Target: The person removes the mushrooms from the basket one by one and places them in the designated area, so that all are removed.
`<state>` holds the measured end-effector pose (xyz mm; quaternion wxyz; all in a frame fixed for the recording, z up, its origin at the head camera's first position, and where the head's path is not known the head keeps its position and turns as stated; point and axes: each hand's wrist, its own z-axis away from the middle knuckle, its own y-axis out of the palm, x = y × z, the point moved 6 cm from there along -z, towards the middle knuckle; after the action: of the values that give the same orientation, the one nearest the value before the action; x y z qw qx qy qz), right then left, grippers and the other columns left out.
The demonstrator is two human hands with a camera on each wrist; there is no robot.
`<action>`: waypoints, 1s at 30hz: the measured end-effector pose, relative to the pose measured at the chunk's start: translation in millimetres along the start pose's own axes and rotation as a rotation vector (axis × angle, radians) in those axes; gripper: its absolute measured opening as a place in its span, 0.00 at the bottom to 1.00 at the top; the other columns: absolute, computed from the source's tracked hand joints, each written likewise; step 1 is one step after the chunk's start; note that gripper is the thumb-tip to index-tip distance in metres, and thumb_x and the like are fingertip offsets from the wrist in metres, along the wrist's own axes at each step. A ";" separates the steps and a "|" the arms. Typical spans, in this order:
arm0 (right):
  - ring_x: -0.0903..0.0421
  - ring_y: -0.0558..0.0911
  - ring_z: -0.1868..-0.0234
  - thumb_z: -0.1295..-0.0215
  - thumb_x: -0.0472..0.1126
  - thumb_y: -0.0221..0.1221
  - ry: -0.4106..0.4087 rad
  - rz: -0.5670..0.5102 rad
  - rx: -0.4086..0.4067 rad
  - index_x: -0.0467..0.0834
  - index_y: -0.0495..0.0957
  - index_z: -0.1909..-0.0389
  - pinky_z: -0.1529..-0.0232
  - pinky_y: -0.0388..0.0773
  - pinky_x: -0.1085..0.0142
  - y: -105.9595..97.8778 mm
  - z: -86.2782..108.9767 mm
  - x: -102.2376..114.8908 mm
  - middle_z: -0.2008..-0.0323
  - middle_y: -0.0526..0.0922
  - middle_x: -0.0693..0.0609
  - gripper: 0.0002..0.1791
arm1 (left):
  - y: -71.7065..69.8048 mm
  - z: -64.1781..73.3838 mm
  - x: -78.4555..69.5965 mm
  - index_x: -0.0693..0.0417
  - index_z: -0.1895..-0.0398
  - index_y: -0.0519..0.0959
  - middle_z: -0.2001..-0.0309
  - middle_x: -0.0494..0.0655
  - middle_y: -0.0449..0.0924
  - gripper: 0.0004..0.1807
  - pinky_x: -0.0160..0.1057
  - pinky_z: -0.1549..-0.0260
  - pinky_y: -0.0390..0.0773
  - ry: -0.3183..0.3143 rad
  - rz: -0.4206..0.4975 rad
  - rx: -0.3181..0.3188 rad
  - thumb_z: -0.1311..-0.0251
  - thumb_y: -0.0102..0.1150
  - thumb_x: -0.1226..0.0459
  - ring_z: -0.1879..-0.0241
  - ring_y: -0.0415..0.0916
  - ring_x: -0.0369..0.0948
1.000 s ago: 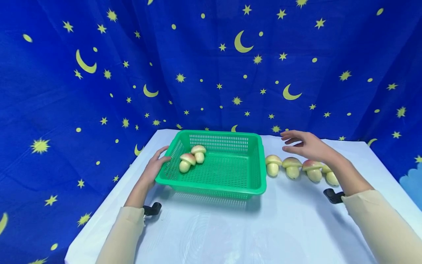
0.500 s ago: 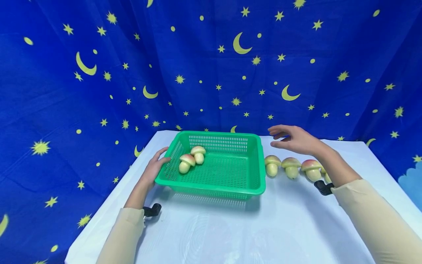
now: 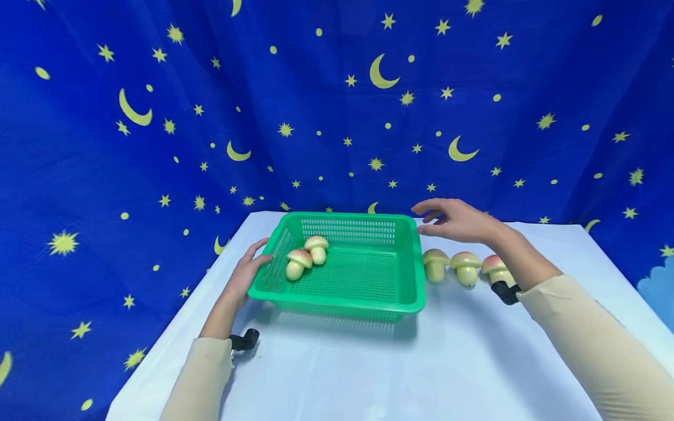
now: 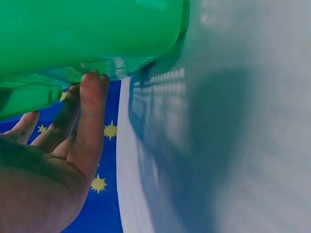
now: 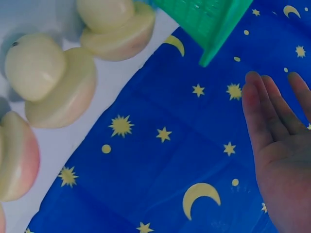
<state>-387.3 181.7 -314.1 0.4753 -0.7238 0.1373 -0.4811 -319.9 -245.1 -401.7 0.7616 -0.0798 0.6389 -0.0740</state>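
A green plastic basket (image 3: 337, 301) with slotted walls stands at the middle of the table. Two toy mushrooms lie in its left part, one (image 3: 298, 264) in front of the other (image 3: 316, 249). My left hand (image 3: 244, 275) holds the basket's left rim, thumb over the edge; in the left wrist view its fingers (image 4: 91, 111) touch the outer wall. My right hand (image 3: 458, 221) hovers, fingers extended and holding nothing, beside the basket's far right corner. Below it, more toy mushrooms (image 3: 435, 266) stand in a row right of the basket; my right forearm partly hides the row's right end.
A white cloth covers the table (image 3: 326, 374). Behind and to the left hangs a blue curtain (image 3: 316, 88) with yellow moons and stars. Black wrist mounts (image 3: 244, 340) show on both arms.
My right hand has moved left, from above the mushroom row to the basket's far right corner. My left hand, the basket and the mushrooms stay in place.
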 end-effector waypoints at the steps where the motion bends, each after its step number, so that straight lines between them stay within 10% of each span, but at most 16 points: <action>1: 0.48 0.75 0.43 0.36 0.56 0.60 -0.010 -0.001 0.008 0.47 0.70 0.35 0.47 0.75 0.53 2.3 -2.7 3.1 0.39 0.73 0.49 0.31 | -2.6 1.4 1.0 0.41 0.24 0.50 0.38 0.65 0.65 0.32 0.47 0.60 0.80 -0.005 -0.005 -0.007 0.29 0.45 0.57 0.53 0.76 0.58; 30: 0.50 0.78 0.48 0.37 0.55 0.61 -0.119 0.049 0.070 0.47 0.71 0.36 0.51 0.78 0.57 17.7 -35.6 51.6 0.44 0.76 0.49 0.31 | -2.4 -3.0 -0.1 0.41 0.24 0.50 0.40 0.66 0.66 0.33 0.46 0.63 0.81 0.004 0.022 0.011 0.29 0.45 0.58 0.59 0.79 0.54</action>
<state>-386.4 119.0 -296.4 0.5194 -0.7303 0.1095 -0.4300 -322.8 -247.5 -401.6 0.7614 -0.0686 0.6409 -0.0693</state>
